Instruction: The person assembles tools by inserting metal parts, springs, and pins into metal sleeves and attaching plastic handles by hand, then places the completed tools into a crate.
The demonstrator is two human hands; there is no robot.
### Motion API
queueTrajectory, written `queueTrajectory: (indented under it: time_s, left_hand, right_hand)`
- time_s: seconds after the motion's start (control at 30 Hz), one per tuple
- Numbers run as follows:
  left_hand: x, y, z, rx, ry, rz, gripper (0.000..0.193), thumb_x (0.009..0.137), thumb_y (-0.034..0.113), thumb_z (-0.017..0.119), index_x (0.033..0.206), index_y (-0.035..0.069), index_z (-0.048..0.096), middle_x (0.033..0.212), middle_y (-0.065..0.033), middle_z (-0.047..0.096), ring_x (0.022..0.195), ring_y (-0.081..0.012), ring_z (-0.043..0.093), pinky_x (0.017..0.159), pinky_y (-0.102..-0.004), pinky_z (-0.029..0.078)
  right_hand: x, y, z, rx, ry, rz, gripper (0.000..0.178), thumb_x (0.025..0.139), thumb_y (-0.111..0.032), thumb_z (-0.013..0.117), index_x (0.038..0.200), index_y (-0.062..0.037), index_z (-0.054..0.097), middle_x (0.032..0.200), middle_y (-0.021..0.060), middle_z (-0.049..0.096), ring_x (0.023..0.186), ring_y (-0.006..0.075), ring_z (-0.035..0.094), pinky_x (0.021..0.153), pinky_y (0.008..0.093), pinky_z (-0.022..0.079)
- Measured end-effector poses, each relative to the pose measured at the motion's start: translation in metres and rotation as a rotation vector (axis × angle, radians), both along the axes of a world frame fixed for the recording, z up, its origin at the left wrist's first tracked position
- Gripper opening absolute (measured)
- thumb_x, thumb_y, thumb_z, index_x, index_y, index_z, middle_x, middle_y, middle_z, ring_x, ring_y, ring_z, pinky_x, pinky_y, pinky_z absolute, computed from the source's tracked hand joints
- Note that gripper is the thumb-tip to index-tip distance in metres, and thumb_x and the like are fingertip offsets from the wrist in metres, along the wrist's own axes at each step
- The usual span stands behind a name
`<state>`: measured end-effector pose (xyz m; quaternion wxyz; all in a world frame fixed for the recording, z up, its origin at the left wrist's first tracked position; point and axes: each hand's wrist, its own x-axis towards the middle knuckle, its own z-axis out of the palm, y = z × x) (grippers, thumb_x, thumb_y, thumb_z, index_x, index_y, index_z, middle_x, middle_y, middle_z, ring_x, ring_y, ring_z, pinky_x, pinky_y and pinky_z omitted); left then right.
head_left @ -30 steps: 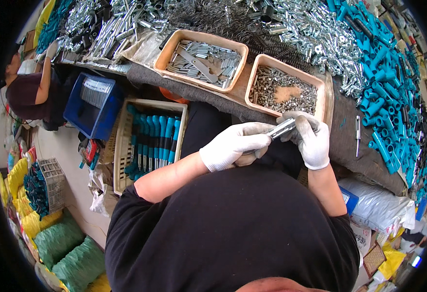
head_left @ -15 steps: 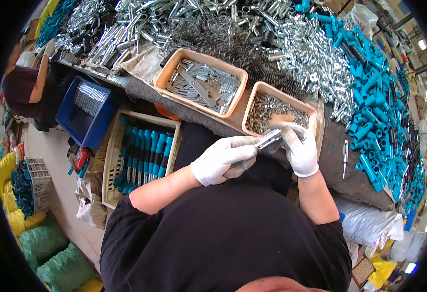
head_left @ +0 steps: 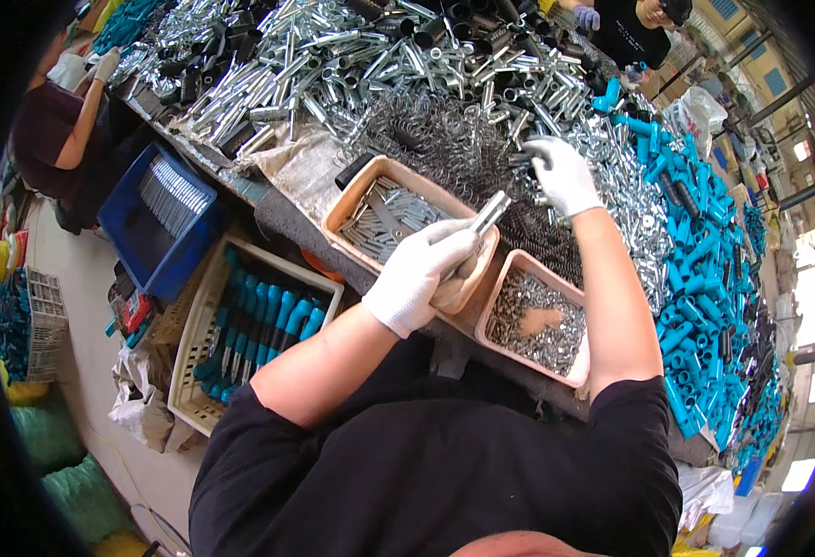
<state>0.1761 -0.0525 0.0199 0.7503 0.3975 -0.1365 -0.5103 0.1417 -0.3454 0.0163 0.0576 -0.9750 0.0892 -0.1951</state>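
Head view: a person's two hands in white gloves at a worktable heaped with loose parts. The left hand [head_left: 421,277] is curled around a silver metal tube [head_left: 491,213], thumb along the upper side and fingers beneath; the free end of the tube projects toward the far right, above the right end of a rod tray [head_left: 350,241]. The right hand [head_left: 563,176] is extended farther out, its fingers bent over the border between a mass of dark coil springs [head_left: 445,148] and a heap of silver metal parts [head_left: 626,200]; whether the fingertips pinch anything cannot be told.

The rod tray contains slender metal rods and a flat metal strip [head_left: 384,218]. Nearer and to its right stands a second tray [head_left: 530,366], filled with small metal pieces around a bare tan patch. Teal tubes [head_left: 695,316] cover the right side of the table; larger silver tubes [head_left: 352,70] lie at the far side. To the left, below table level, a cream crate [head_left: 189,404] holds teal-and-black handles [head_left: 273,316], and a blue bin [head_left: 185,260] beyond it holds a row of silver pieces [head_left: 171,195]. One co-worker [head_left: 50,139] is at the far left, another person [head_left: 630,32] at the far right.
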Motion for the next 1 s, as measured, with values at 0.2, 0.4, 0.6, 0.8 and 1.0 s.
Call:
queueTrajectory:
  time_s: [0.2, 0.4, 0.6, 0.8, 1.0]
  left_hand:
    - [0.007, -0.001, -0.006, -0.031, 0.084, -0.031, 0.037, 0.094, 0.019, 0.055, 0.123, -0.004, 0.053, 0.070, 0.0044, 0.047, 0.052, -0.0015, 0.036, 0.045, -0.0176, 0.026]
    - [0.014, 0.000, -0.010, -0.072, 0.179, -0.108, 0.037, 0.095, 0.021, 0.054, 0.124, -0.002, 0.053, 0.073, 0.0020, 0.050, 0.051, -0.0020, 0.037, 0.044, -0.0182, 0.027]
    - [0.014, 0.002, -0.009, -0.124, 0.181, -0.120, 0.038, 0.095, 0.019, 0.052, 0.127, -0.002, 0.050, 0.067, 0.0027, 0.046, 0.046, -0.0026, 0.034, 0.042, -0.0191, 0.025]
    - [0.012, 0.002, -0.003, -0.034, 0.158, -0.076, 0.037, 0.095, 0.017, 0.052, 0.126, -0.003, 0.050, 0.067, 0.0031, 0.046, 0.046, -0.0027, 0.034, 0.042, -0.0192, 0.025]
    - [0.006, 0.000, -0.006, -0.067, 0.125, -0.038, 0.038, 0.094, 0.016, 0.052, 0.125, -0.005, 0.051, 0.068, 0.0028, 0.048, 0.046, -0.0021, 0.034, 0.042, -0.0185, 0.025]
  right_hand:
    - [0.049, -0.010, -0.011, -0.318, 0.557, -0.143, 0.033, 0.084, -0.014, 0.051, 0.113, -0.0172, 0.065, 0.112, 0.0107, 0.063, 0.104, 0.0284, 0.061, 0.090, 0.0432, 0.046]
    - [0.062, -0.015, 0.010, -0.384, 0.795, -0.155, 0.033, 0.080, -0.016, 0.058, 0.112, -0.0153, 0.065, 0.115, 0.0155, 0.060, 0.107, 0.0311, 0.059, 0.091, 0.0424, 0.047]
    - [0.012, -0.067, 0.005, -0.057, 0.455, -0.143, 0.035, 0.078, -0.010, 0.060, 0.113, -0.0131, 0.062, 0.118, 0.0202, 0.052, 0.111, 0.0363, 0.053, 0.098, 0.0389, 0.043]
    - [-0.027, -0.059, 0.013, 0.025, 0.454, -0.293, 0.041, 0.077, -0.014, 0.063, 0.118, -0.0133, 0.060, 0.119, 0.0209, 0.052, 0.108, 0.0376, 0.055, 0.098, 0.0394, 0.043]
    - [-0.044, -0.057, 0.007, 0.111, 0.336, -0.257, 0.046, 0.077, -0.021, 0.064, 0.122, -0.0146, 0.059, 0.118, 0.0207, 0.055, 0.107, 0.0354, 0.056, 0.098, 0.0396, 0.044]
